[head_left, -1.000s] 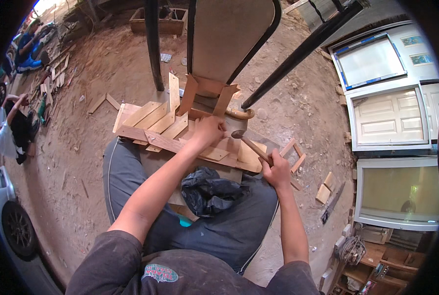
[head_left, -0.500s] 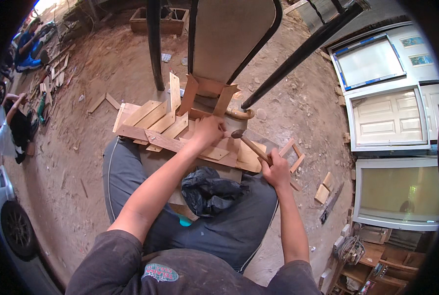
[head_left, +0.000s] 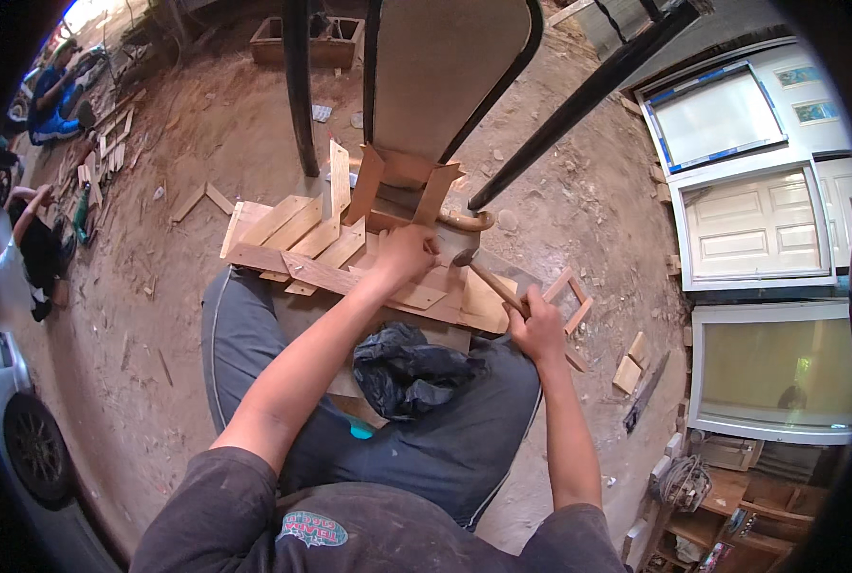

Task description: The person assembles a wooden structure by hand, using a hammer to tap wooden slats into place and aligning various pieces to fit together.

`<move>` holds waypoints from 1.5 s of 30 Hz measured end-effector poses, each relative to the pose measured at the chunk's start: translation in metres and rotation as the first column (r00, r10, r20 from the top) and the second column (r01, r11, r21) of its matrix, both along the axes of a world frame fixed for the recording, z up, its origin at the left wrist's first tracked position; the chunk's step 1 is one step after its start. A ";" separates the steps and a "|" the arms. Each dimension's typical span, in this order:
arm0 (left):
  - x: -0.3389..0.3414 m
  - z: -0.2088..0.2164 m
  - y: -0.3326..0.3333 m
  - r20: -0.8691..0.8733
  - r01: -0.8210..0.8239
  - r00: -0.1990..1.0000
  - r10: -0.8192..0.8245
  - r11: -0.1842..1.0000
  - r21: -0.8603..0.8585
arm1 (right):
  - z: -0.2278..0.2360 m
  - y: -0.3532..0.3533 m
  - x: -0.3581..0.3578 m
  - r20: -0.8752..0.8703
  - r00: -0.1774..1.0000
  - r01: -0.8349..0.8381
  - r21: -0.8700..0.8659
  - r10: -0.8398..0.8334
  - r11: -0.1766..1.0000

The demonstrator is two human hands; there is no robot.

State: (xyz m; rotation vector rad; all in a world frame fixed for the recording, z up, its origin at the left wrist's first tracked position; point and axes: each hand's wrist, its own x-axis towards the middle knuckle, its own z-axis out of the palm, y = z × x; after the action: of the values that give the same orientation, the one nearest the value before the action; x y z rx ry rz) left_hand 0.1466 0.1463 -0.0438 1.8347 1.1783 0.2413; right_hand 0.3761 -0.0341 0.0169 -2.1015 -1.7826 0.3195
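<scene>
Hammer [head_left: 494,285] slants above the right part of the low counter [head_left: 445,337], its head just beside the left hand [head_left: 409,256]. The right hand [head_left: 538,329] is wrapped around the handle near the counter's right edge, apart from the left, which is bunched over the boards; whether it pinches anything small, I cannot tell. One long reddish board [head_left: 323,275] runs along the near edge, with pale slats [head_left: 283,224] heaped toward the left end. At the far edge stands an open wooden frame [head_left: 365,186]. Nearer the person lies a crumpled black bag [head_left: 411,372]. Rightward, joined strips [head_left: 578,315] rest on the ground.
</scene>
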 end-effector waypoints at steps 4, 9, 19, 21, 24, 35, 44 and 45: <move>-0.001 0.001 -0.001 -0.006 -0.001 1.000 0.001 1.000 -0.004 | 0.002 -0.005 0.001 -0.060 0.996 0.079 0.140 -0.072 0.987; -0.006 -0.008 -0.020 0.034 0.050 0.996 -0.077 0.872 0.487 | 0.026 -0.007 -0.002 -0.105 0.967 0.255 0.381 -0.232 0.889; -0.018 -0.009 -0.019 -0.273 0.336 0.942 -0.196 0.483 0.809 | 0.144 -0.003 -0.032 -0.893 0.444 0.638 0.377 0.080 0.671; -0.011 -0.015 -0.020 -0.260 0.324 0.946 -0.194 0.513 0.795 | 0.138 -0.008 -0.047 -0.955 0.216 0.692 0.295 0.201 0.658; -0.008 -0.020 -0.021 -0.171 0.233 0.972 -0.162 0.575 0.785 | 0.105 -0.011 -0.052 -0.951 -0.067 0.658 0.185 0.301 0.730; -0.088 0.026 -0.092 0.511 -0.195 0.787 0.344 0.926 -0.322 | 0.005 -0.003 -0.025 -0.915 -0.402 0.503 -0.245 -0.027 0.829; -0.169 0.023 -0.151 0.375 -0.262 0.856 0.356 0.924 -0.279 | 0.003 0.009 -0.038 -0.944 -0.230 0.269 -0.295 -0.236 0.917; -0.174 0.024 -0.151 0.344 -0.289 0.868 0.359 0.927 -0.237 | 0.003 0.006 -0.041 -0.957 -0.134 0.251 -0.285 -0.258 0.925</move>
State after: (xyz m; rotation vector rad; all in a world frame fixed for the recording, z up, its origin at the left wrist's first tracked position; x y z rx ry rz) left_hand -0.0279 -0.0048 -0.0203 1.3453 1.1803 0.6375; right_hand 0.3354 -0.0277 0.0195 -1.2293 -0.3206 1.3505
